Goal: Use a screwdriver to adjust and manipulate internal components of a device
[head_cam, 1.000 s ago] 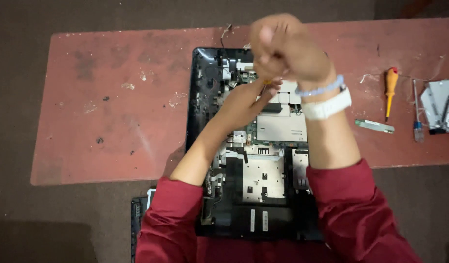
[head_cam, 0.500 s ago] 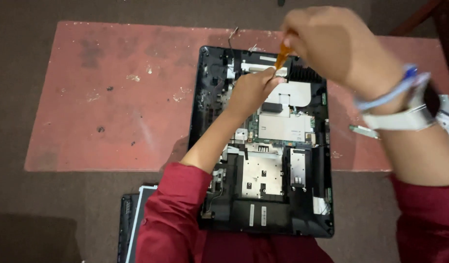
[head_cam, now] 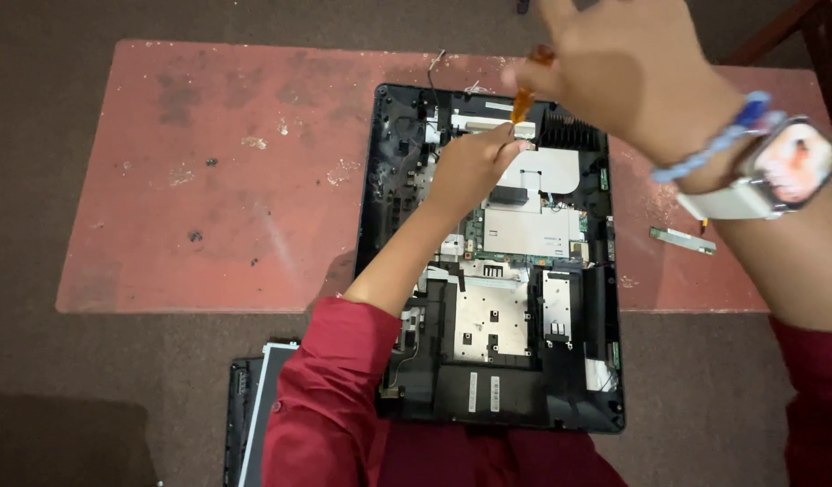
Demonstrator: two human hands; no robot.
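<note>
Worktop [head_cam: 208, 180]: a low red surface, scuffed and stained, standing on brown carpet; loose crumbs and flecks lie on its bare left part, near enough to drift into the open machine if brushed.
Flat panel [head_cam: 254, 406]: a dark-framed slab lies on the floor at the lower left, partly under the red sleeve; a shifting knee or elbow could press on it.
Opened laptop base [head_cam: 488, 271]: it lies on the worktop with its near edge hanging over toward the person, cover off, circuit board, metal shields and a finned heat sink bare. The overhang means a hard push at the far end could rock or slide it.
Left hand [head_cam: 470, 167]: it reaches up over the board, fingers pinched together on a small pale part at the top edge of the base, just beside the heat sink. The forearm rests across bare components, so leaning weight could bend a shield or catch a cable.
Orange tool [head_cam: 524, 99]: a slim orange shaft angles down to where the left fingers pinch; its tip is blurred, so contact cannot be told. A slip could, I judge, scratch the board or stab the left fingers.
Right hand [head_cam: 633, 72]: raised close to the camera and blurred, fingers closed on the tool's upper end. It hides much of the far corner, which makes aiming harder.
Wrist: a watch and a bead band hang above the board and could snag.
Small green strip [head_cam: 682, 240]: lies on the worktop to the right, apart from the base, easily swept off by the right arm.
</note>
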